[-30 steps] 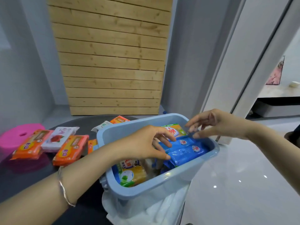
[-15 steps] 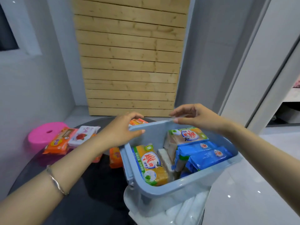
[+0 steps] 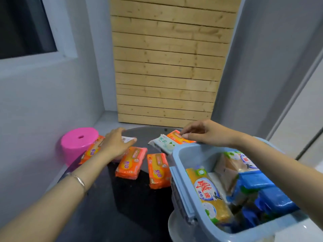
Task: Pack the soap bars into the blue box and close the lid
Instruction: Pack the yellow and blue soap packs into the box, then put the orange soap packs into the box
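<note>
The blue box [image 3: 181, 187] stands at the lower right of the dark round table [image 3: 132, 203], holding several wrapped soap bars, yellow and blue. Loose bars lie on the table to its left: two orange ones [image 3: 130, 163] [image 3: 158, 171], another orange one [image 3: 90, 151] at far left, and a white-green bar [image 3: 163, 143] beside an orange bar [image 3: 178, 138] at the back. My left hand [image 3: 116, 145] lies fingers apart over a white bar [image 3: 129, 139], mostly hiding it. My right hand [image 3: 204, 132] hovers over the back orange bar, fingertips touching it. No lid is clearly seen.
A pink upturned stool [image 3: 76, 144] sits on the floor left of the table, against the grey wall. A wooden slat panel [image 3: 166, 67] leans at the back. Something white [image 3: 173, 226] shows under the box at the table edge.
Both hands have left the box and reached out over the table, the left to the white bar, the right to the back orange bar. The view has swung left.
</note>
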`<state>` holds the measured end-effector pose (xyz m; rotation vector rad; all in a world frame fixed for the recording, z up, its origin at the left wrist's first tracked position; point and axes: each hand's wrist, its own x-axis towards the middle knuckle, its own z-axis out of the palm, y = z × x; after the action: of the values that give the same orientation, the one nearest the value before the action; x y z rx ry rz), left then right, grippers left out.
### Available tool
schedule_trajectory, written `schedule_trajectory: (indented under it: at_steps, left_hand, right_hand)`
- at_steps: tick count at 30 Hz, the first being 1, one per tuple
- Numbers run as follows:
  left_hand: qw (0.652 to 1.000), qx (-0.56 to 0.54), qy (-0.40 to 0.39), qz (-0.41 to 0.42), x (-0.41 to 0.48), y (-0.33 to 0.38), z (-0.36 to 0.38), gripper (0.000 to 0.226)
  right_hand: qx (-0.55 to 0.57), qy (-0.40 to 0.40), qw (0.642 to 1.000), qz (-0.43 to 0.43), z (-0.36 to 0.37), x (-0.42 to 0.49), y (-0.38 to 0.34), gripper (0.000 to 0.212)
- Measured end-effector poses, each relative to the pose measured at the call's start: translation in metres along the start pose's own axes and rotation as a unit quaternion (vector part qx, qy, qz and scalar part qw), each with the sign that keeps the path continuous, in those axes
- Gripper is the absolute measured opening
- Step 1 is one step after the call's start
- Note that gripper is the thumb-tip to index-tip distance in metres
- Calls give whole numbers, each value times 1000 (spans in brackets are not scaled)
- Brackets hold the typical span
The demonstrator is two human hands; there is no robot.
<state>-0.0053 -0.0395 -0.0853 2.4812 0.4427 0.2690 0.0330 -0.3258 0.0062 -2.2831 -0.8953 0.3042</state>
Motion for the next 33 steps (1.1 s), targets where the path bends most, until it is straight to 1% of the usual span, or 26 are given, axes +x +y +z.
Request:
schedule_trajectory:
  at_steps: [2, 4, 7, 9, 12, 14, 16, 18, 20, 24, 26, 28, 30, 32, 33]
  left_hand:
    - [998, 60, -19, -29, 7, -19, -1, 71]
    - [993, 105, -56, -27, 7, -32, 4, 70]
    - [969, 171, -163, -73, -1, -42, 20, 95]
    - [957, 203, -189, -83, -7, -42, 29, 93]
    - [952, 228, -194, -70, -21, -33, 35, 91]
    - [948, 249, -192, -47, -29, -24, 38, 96]
    - [952, 249, -176, -19, -38, -12, 43, 101]
    - [961, 234, -145, 4, -50, 4, 53, 88]
    - [960, 248, -129, 24, -63, 16, 62, 75]
    - [948, 276, -156, 23, -76, 22, 67, 80]
    - [959, 241, -145, 20, -78, 21, 61, 74]
    - [977, 173, -126, 10, -77, 22, 55, 70]
    - [988, 105, -113, -32, -76, 26, 45, 75]
    - [987, -16, -117, -105, -71, 31, 31, 71]
    - [976, -110, -123, -140, -69, 36, 21, 64]
  right_hand:
    - [1, -13, 1000, -7, 9, 9, -3, 20]
    - [1, -16, 1000, -10, 14, 15, -2, 21]
    - [17, -2, 1000, -2, 17, 18, -1, 24]
    - [36, 3, 999, 2, 17, 18, 1, 24]
    - [42, 3, 999, 5, 18, 18, 2, 23]
    - [32, 2, 999, 6, 19, 18, 1, 22]
    - [29, 5, 1000, 8, 19, 17, 0, 22]
    - [36, 13, 999, 9, 17, 15, 0, 24]
    - [54, 25, 998, 10, 15, 11, 0, 24]
    - [63, 33, 997, 1, 13, -2, -6, 25]
    - [56, 29, 998, -5, 14, -9, -12, 25]
    - [60, 35, 998, -8, 12, -17, -16, 25]
    - [66, 44, 997, -12, 7, -25, -20, 25]
    - [68, 47, 996, -18, 2, -36, -24, 25]
    - [66, 49, 996, -20, 1, -39, -25, 24]
